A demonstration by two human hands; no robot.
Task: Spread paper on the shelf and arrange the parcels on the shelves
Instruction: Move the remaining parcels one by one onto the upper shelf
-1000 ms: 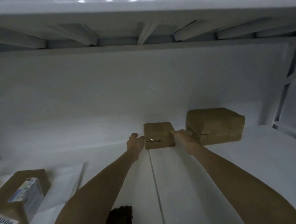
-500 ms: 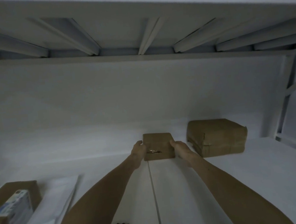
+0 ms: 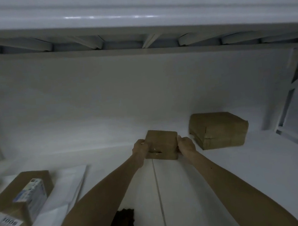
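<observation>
With paper already spread on the shelf and a larger parcel set at centre right, we gripped the small parcel mid-frame, left hand and right hand curled round its sides (the labelled parcel, lower left, likely awaited placing).

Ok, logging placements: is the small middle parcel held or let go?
Held: the left hand and right hand grip the small parcel by its opposite sides. Whether it rests on the paper: cannot tell.
</observation>
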